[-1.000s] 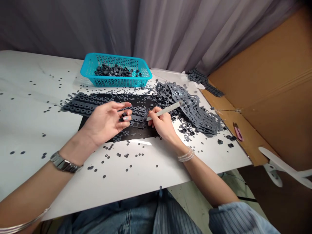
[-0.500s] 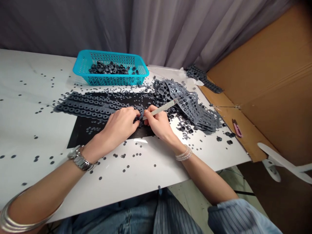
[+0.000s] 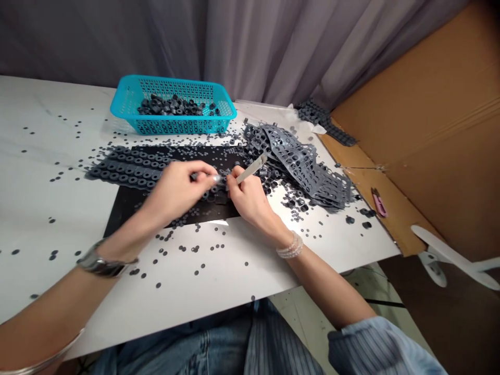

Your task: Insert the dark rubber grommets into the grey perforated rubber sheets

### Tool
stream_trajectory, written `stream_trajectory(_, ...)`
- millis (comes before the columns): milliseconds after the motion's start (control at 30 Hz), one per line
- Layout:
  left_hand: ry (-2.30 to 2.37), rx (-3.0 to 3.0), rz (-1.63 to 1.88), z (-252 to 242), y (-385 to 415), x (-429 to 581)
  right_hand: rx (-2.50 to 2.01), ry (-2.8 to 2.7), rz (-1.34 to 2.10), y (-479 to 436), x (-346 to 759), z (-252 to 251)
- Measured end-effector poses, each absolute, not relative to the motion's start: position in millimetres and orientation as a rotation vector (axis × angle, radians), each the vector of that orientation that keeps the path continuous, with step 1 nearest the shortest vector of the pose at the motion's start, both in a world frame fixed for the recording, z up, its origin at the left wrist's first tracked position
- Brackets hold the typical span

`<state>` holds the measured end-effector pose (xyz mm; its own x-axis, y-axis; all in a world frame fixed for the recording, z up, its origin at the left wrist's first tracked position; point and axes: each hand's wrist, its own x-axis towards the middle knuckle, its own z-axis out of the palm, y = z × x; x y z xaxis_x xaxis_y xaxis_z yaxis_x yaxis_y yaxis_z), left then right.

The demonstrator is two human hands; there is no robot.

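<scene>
My left hand (image 3: 177, 190) is over a black mat (image 3: 128, 205), its fingers pinched on the near end of a dark rubber strip of rings (image 3: 128, 171) that runs off to the left. My right hand (image 3: 246, 200) is right beside it, closed round a thin pale stick tool (image 3: 250, 168) whose tip meets the strip at my left fingertips. The rings under both hands are partly hidden.
A turquoise basket (image 3: 172, 125) holding several black rings stands at the back. A heap of punched-out grey rubber sheets (image 3: 300, 166) lies to the right. Small black discs litter the white table (image 3: 47, 156). A cardboard wall (image 3: 429, 120) and a pink cutter (image 3: 378, 202) are on the right.
My left hand turned from palm-up and open to palm-down, pinching the strip. My right hand shifted slightly left with the stick tilted steeper. The view has drifted a little.
</scene>
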<state>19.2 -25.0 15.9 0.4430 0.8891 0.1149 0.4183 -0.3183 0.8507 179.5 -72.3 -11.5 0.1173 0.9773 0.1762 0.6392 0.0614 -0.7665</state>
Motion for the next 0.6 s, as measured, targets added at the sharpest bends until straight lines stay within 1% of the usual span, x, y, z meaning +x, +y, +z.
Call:
stream_trajectory(67, 1.083, 1.409, 0.909, 24, -21, 11, -1.644, -1.518, 0.669, -71, 183, -13)
stream_trajectory(100, 1.055, 1.184, 0.928, 27, -20, 8, -1.631, -1.467, 0.707, -71, 185, -14)
stream_trajectory(167, 0.987, 0.853, 0.877, 31, -17, 4, -1.600, -1.363, 0.743, -71, 189, -16)
stream_trajectory(233, 0.922, 0.657, 0.808, 31, -17, 3, -1.573, -1.288, 0.733, -71, 192, -16)
stream_trajectory(367, 0.840, 0.544, 0.774, 28, -19, 8, -1.543, -1.317, 0.740, -71, 193, -16)
stream_trajectory(600, 0.914, 0.709, 0.718, 16, -20, 14, -1.543, -1.415, 0.781, -72, 188, -21)
